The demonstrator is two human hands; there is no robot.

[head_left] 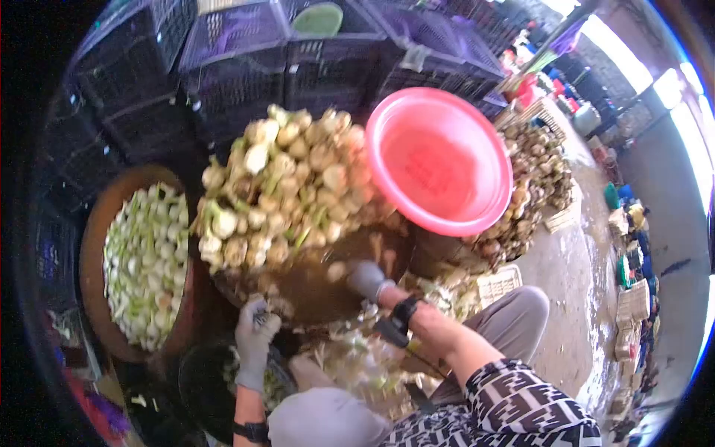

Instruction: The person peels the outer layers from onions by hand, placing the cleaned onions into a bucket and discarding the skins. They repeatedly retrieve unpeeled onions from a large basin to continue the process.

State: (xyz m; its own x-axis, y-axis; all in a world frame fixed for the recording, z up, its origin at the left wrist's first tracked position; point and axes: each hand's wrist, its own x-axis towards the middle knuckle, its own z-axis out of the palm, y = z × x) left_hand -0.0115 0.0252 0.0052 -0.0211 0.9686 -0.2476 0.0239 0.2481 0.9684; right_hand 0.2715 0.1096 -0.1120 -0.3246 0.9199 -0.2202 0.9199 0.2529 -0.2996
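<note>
Two hands: left hand [255, 341] clutches an indistinct small object [261, 319]; right hand [369, 279], blurred beside bulbs [283, 186], grip untellable.

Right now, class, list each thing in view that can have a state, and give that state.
pink basin: empty, tilted against the heap
heap of bulbs: untrimmed, piled high
brown basin: full of trimmed white-green pieces
crates: stacked behind the heap
left hand: gloved, closed around a small piece too blurred to name
right hand: gloved, lowered at the foot of the heap, grip unclear
</note>
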